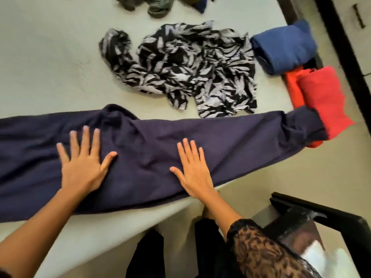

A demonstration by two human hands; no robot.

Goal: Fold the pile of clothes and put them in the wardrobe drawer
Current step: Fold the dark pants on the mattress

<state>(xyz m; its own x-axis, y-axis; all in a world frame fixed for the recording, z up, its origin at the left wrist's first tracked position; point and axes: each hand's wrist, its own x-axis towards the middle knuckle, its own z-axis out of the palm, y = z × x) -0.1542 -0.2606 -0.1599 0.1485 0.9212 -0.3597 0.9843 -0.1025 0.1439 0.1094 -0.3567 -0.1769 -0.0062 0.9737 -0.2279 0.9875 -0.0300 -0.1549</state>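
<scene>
Navy garment (220, 141), the largest item, lies stretched flat across the pale surface (50, 57) near its front edge, running from the left border to the right, where its end overlaps the folded red cloth (321, 97). Beyond it, mid-surface, lies a crumpled black-and-white leaf-print garment (190, 71). To that garment's right, at the surface's far corner, sits a folded blue cloth (285, 47), with the red cloth just beside it. Olive clothes (158, 7) lie bunched at the top border. Left grip (82, 167) and right grip (192, 167) are both released, palms down with fingers spread and straight, pressing on the navy garment.
</scene>
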